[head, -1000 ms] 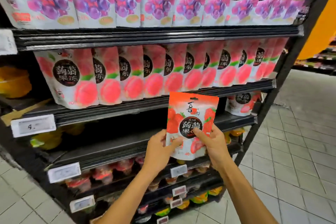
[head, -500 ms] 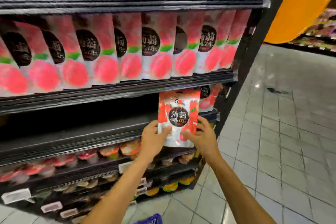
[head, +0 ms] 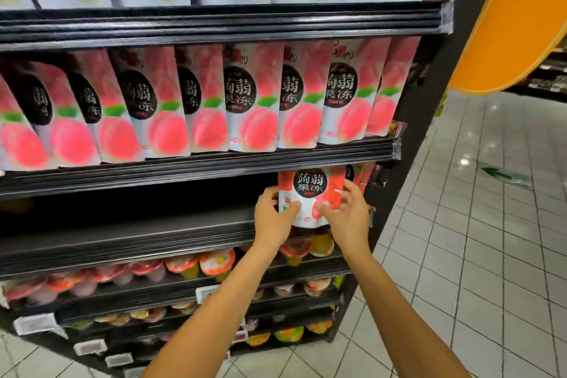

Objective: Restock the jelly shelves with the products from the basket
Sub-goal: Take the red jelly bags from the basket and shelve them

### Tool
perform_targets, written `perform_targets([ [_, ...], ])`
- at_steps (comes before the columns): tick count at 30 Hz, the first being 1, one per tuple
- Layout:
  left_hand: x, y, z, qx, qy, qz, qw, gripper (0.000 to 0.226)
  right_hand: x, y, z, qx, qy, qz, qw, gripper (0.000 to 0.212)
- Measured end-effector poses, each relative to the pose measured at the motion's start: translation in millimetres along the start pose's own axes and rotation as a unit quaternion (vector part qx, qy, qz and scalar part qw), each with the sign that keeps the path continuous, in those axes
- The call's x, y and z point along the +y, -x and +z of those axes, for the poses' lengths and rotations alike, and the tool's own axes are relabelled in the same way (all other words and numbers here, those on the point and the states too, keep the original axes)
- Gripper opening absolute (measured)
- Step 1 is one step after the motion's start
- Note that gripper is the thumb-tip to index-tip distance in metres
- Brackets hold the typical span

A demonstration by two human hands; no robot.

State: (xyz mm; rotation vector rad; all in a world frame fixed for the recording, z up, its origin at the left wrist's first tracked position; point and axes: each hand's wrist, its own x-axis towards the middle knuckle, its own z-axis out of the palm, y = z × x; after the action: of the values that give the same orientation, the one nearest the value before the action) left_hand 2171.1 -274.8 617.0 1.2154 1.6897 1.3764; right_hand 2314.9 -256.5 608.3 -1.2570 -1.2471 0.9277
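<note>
Now gripped upright between both hands: strawberry jelly pouch (head: 310, 193), red across the upper part, white toward the bottom, with a round black badge bearing white characters and blurred red fruit printed low on the right. Clasped at the lower left corner by the left hand (head: 273, 221), thumb pressed on the front. Pinched at the lower right by the right hand (head: 349, 218), thumb on the front, fingers curled round the edge. Top edge tucked behind the shelf ledge (head: 214, 166) over the hands. Hard to tell whether resting on the board below. Just beyond the right hand, 1 more red pouch (head: 363, 176). Higher above the hands, a row of peach pouches (head: 254, 107). Below the wrists, jelly cups (head: 214, 261).
</note>
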Motion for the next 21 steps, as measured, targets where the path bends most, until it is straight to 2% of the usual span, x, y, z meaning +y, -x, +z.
perform_targets([
  [3,-3,-5,10,0.036,-0.047,-0.012,0.998,0.044,6,-2,4,0.019,-0.003,-0.003,1.0,0.058],
  [8,-8,5,21,0.011,0.028,-0.055,0.998,0.07,21,7,6,0.037,0.016,-0.028,0.999,0.051],
  [10,-12,14,24,0.006,0.052,-0.058,0.997,0.067,26,7,6,0.055,0.023,-0.023,0.998,0.045],
  [14,-19,28,33,0.0,0.019,-0.044,0.999,0.052,36,10,5,0.096,0.086,0.004,0.992,0.029],
  [21,-17,24,36,-0.048,0.034,-0.048,0.997,0.063,41,2,6,0.139,0.111,0.034,0.984,0.022],
])
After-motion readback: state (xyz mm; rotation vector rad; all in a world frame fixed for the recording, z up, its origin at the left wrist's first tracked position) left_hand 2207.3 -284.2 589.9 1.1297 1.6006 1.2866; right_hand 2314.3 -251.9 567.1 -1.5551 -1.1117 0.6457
